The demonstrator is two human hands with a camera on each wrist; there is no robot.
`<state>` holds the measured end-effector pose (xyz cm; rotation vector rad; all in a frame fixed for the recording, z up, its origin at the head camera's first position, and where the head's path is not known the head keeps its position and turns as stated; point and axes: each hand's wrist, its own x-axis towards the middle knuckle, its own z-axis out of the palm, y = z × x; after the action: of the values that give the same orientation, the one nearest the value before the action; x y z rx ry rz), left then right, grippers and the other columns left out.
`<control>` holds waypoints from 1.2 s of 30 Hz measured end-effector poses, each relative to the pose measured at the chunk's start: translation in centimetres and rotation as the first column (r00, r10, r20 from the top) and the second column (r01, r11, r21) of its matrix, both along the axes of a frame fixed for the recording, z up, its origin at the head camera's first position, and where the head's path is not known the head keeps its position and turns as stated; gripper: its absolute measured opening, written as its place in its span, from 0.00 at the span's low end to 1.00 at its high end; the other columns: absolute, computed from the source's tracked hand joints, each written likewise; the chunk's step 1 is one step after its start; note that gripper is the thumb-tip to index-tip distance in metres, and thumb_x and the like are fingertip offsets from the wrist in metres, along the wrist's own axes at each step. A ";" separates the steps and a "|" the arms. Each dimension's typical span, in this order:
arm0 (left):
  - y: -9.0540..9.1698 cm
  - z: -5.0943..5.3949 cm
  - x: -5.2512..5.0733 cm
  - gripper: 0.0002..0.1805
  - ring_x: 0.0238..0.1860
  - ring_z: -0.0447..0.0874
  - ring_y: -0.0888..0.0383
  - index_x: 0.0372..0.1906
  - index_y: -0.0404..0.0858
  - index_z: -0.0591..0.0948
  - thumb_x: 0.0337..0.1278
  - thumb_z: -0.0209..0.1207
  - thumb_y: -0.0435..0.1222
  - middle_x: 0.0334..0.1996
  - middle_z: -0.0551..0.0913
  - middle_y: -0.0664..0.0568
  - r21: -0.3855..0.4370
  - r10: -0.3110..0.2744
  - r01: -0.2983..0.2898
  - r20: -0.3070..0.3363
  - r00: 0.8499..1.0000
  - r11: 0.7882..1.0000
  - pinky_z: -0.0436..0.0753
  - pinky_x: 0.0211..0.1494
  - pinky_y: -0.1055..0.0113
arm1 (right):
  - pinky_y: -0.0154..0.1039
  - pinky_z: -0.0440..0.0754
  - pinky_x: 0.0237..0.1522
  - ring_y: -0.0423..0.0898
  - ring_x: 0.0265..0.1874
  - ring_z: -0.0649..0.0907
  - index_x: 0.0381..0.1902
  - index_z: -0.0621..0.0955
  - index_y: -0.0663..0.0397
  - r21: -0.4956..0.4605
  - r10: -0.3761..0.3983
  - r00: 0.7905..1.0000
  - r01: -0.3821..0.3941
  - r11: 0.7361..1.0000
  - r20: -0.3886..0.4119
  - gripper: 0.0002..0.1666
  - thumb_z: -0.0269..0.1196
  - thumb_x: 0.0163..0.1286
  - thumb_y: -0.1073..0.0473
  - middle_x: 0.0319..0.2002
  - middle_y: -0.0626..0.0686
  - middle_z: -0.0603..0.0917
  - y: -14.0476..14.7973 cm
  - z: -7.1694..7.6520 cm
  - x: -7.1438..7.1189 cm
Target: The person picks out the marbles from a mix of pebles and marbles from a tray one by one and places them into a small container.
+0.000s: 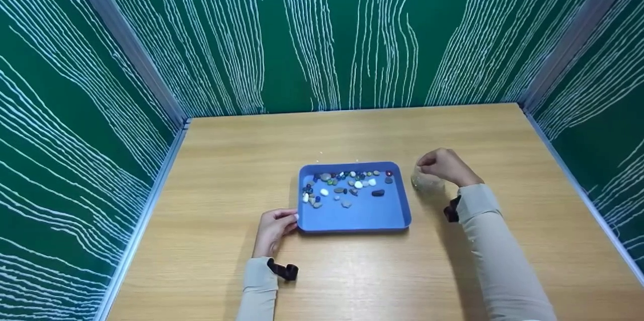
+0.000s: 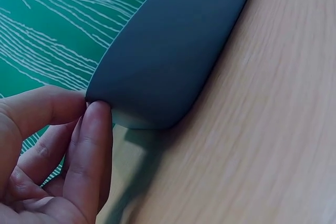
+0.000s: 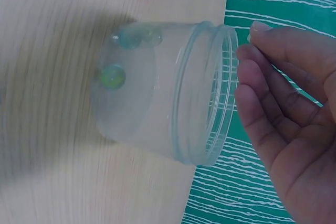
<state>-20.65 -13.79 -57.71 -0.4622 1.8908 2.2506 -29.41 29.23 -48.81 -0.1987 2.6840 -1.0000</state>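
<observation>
A blue tray (image 1: 362, 216) lies on the table, holding pebbles (image 1: 378, 193), white stones (image 1: 358, 184) and coloured marbles (image 1: 389, 173), mostly along its far and left sides. My left hand (image 1: 274, 230) pinches the rim at the near left corner, thumb and finger on the edge in the left wrist view. To the right of the tray stands a clear jar (image 3: 157, 93) without a lid, with a few greenish marbles (image 3: 112, 76) at its bottom. Just past the jar's mouth is my right hand (image 3: 291, 98), fingers loosely bent, nothing visible between thumb and fingertips.
The wooden table (image 1: 241, 160) carries a few tiny white specks (image 1: 321, 153) behind the tray. Green panels (image 1: 342, 34) with white wavy lines enclose the back and both sides. Dark wrist straps (image 1: 286, 270) sit at the cuffs.
</observation>
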 end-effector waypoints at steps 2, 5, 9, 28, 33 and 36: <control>0.0 0.0 -0.1 0.16 0.31 0.83 0.62 0.46 0.19 0.79 0.49 0.62 0.21 0.35 0.86 0.46 -0.004 0.002 -0.002 -0.001 1.000 1.000 0.86 0.37 0.73 | 0.51 0.83 0.51 0.55 0.46 0.82 0.48 0.83 0.63 0.000 0.005 1.000 -0.005 1.000 -0.006 0.14 0.59 0.67 0.64 0.47 0.63 0.84 -0.2 0.0 -0.1; 0.0 0.0 -0.1 0.16 0.30 0.83 0.62 0.46 0.18 0.79 0.49 0.62 0.21 0.34 0.86 0.47 -0.005 0.000 0.000 -0.005 1.000 1.000 0.86 0.36 0.73 | 0.51 0.83 0.51 0.55 0.46 0.82 0.49 0.83 0.64 0.004 0.010 1.000 -0.010 1.000 -0.013 0.14 0.59 0.67 0.65 0.47 0.62 0.84 -0.4 0.1 -0.1; 0.1 0.2 0.0 0.16 0.29 0.83 0.63 0.45 0.17 0.79 0.48 0.62 0.21 0.34 0.85 0.45 -0.027 -0.010 0.009 -0.016 1.000 1.000 0.86 0.36 0.73 | 0.51 0.83 0.50 0.55 0.45 0.83 0.47 0.83 0.64 0.004 0.033 0.999 -0.033 0.999 -0.039 0.13 0.60 0.67 0.65 0.45 0.63 0.85 -1.0 0.0 -0.4; 0.0 0.6 0.0 0.16 0.31 0.82 0.63 0.45 0.19 0.80 0.50 0.65 0.24 0.34 0.84 0.48 -0.067 -0.024 0.024 -0.003 1.000 0.997 0.87 0.38 0.72 | 0.52 0.83 0.53 0.54 0.45 0.84 0.47 0.84 0.63 -0.006 0.032 0.999 -0.032 0.999 -0.004 0.13 0.60 0.68 0.64 0.45 0.61 0.86 -4.8 0.2 -1.8; 0.1 0.6 -0.1 0.15 0.31 0.83 0.62 0.45 0.19 0.80 0.50 0.64 0.24 0.33 0.84 0.49 -0.052 -0.018 0.018 -0.001 1.000 0.998 0.87 0.38 0.71 | 0.52 0.82 0.54 0.53 0.46 0.83 0.48 0.84 0.61 -0.010 0.024 0.999 -0.024 1.000 0.031 0.13 0.60 0.68 0.63 0.46 0.59 0.86 -5.8 0.0 -2.1; 0.1 0.6 -0.2 0.15 0.30 0.83 0.62 0.44 0.19 0.80 0.50 0.64 0.23 0.31 0.84 0.49 -0.051 -0.014 0.014 -0.008 1.000 0.999 0.87 0.37 0.71 | 0.51 0.83 0.51 0.54 0.45 0.84 0.47 0.84 0.61 -0.011 0.039 0.999 -0.039 0.999 0.013 0.13 0.61 0.67 0.64 0.44 0.59 0.86 -6.5 -0.3 -2.2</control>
<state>-20.82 -13.72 -57.09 -0.4460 1.9527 2.2039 -31.63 22.77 -49.08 -0.2456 2.6530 -1.0011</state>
